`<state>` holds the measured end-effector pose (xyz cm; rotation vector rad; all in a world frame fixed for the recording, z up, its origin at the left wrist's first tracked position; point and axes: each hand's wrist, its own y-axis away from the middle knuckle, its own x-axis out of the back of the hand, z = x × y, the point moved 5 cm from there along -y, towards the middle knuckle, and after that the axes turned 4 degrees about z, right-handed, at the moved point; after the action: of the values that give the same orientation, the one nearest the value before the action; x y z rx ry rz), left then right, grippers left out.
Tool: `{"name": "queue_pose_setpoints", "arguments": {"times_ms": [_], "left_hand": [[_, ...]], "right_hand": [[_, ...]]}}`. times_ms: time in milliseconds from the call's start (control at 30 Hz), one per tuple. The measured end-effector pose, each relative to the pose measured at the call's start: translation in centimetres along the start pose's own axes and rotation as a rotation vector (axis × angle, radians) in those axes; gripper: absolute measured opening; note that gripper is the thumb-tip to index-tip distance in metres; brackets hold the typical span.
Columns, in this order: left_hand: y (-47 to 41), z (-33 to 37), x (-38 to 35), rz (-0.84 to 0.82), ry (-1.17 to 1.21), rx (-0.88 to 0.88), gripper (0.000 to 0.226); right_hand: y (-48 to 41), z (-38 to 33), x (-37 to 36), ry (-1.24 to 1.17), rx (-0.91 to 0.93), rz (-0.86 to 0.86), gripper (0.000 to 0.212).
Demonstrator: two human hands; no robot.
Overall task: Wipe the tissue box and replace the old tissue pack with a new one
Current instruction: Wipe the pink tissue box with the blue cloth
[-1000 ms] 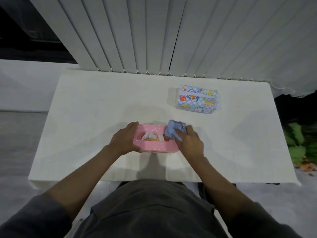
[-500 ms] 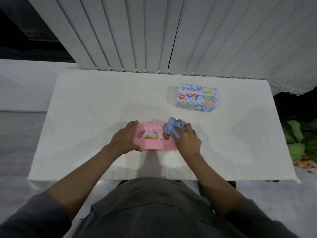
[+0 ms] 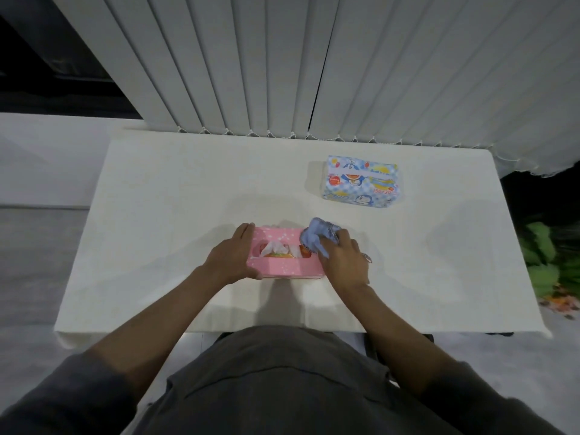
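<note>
Pink with white specks, the tissue box (image 3: 284,262) lies flat on the white table (image 3: 163,196), close to the near edge and right in front of you in the head view, its only view. Its long side runs left to right. Through the oval opening in its top a white tissue (image 3: 275,248) pokes up, and you can see bits of orange and red packaging inside around it.

Your left hand (image 3: 230,259) wraps the box's left end, fingers curled over the far corner and thumb along the near side, closed firmly on it. Your right hand (image 3: 343,262) is bunched around a blue cloth (image 3: 317,237), pressing the wad down on the right end of the box's top; a loose corner of the cloth hangs toward the opening, and a patterned edge sticks out beyond your knuckles on the far side.

The new tissue pack (image 3: 361,182), light blue with cartoon printing and a white strip across its top, sits on the table well apart from the box, farther from you and to the right.

Behind the table hang pale vertical blinds (image 3: 314,64). Green leaves (image 3: 541,262) show past the table's right end. Your dark grey sleeves (image 3: 62,400) fill the bottom corners.
</note>
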<state>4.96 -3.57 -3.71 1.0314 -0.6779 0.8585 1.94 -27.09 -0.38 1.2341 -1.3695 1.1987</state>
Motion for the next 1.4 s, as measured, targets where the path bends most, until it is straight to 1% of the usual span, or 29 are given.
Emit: {"name": "queue_pose_setpoints", "arguments": {"times_ms": [100, 167, 233, 333, 433, 500, 567, 600, 667, 700, 767, 833, 933, 1000, 1100, 1233, 1300, 1400], "left_hand": [[0.1, 0.1, 0.1, 0.004, 0.004, -0.002, 0.123], [0.2, 0.2, 0.1, 0.001, 0.005, -0.003, 0.123], [0.2, 0.3, 0.1, 0.001, 0.009, -0.011, 0.122], [0.2, 0.4, 0.3, 0.004, 0.013, -0.021, 0.12], [0.3, 0.5, 0.4, -0.005, 0.009, -0.025, 0.118], [0.3, 0.6, 0.4, -0.005, 0.017, -0.027, 0.118], [0.4, 0.6, 0.4, -0.011, 0.029, -0.023, 0.119], [0.4, 0.5, 0.4, -0.01, 0.037, -0.022, 0.12], [0.5, 0.5, 0.5, -0.003, 0.041, -0.026, 0.12], [0.5, 0.5, 0.5, -0.002, 0.04, -0.029, 0.119], [0.4, 0.5, 0.5, -0.002, 0.032, -0.036, 0.118], [0.5, 0.5, 0.5, -0.004, 0.027, -0.035, 0.119], [0.4, 0.5, 0.5, -0.004, 0.014, -0.029, 0.12], [0.4, 0.6, 0.5, -0.004, 0.016, -0.028, 0.12], [0.4, 0.5, 0.6, -0.01, 0.018, -0.02, 0.121], [0.5, 0.4, 0.4, 0.001, 0.002, -0.039, 0.123], [0.4, 0.3, 0.4, 0.003, -0.011, -0.044, 0.123], [0.4, 0.3, 0.3, 0.005, -0.005, -0.045, 0.125]], "right_hand": [[1.2, -0.9, -0.5, -0.026, 0.066, 0.023, 0.028], [3.7, -0.3, -1.2, -0.091, 0.098, -0.024, 0.024], [5.3, 1.2, -1.4, -0.16, 0.078, -0.075, 0.023], [4.4, 2.2, -0.6, -0.121, 0.065, -0.068, 0.022], [1.1, 0.9, -0.3, -0.054, -0.014, -0.076, 0.021], [-0.5, -0.2, -0.9, -0.067, -0.076, -0.144, 0.022], [-0.5, -1.2, -1.2, -0.055, -0.023, -0.162, 0.023], [0.2, -1.4, -1.0, -0.054, 0.026, -0.137, 0.024], [2.6, -0.7, -1.1, -0.073, 0.098, -0.11, 0.026], [3.8, 0.0, -1.3, -0.102, 0.099, -0.123, 0.026], [5.5, 1.7, -1.6, -0.148, 0.039, -0.152, 0.024], [5.4, 2.4, -1.6, -0.127, 0.01, -0.155, 0.023], [2.4, 1.8, -1.6, -0.131, -0.063, -0.146, 0.022], [0.1, 1.2, -2.0, -0.155, -0.123, -0.179, 0.024], [-0.6, 0.2, -2.5, -0.198, -0.101, -0.212, 0.027], [3.4, 1.1, -2.7, -0.188, 0.01, -0.267, 0.033], [4.8, 2.3, -2.5, -0.2, -0.008, -0.266, 0.035], [3.9, 2.8, -2.0, -0.219, -0.071, -0.201, 0.028]]}}
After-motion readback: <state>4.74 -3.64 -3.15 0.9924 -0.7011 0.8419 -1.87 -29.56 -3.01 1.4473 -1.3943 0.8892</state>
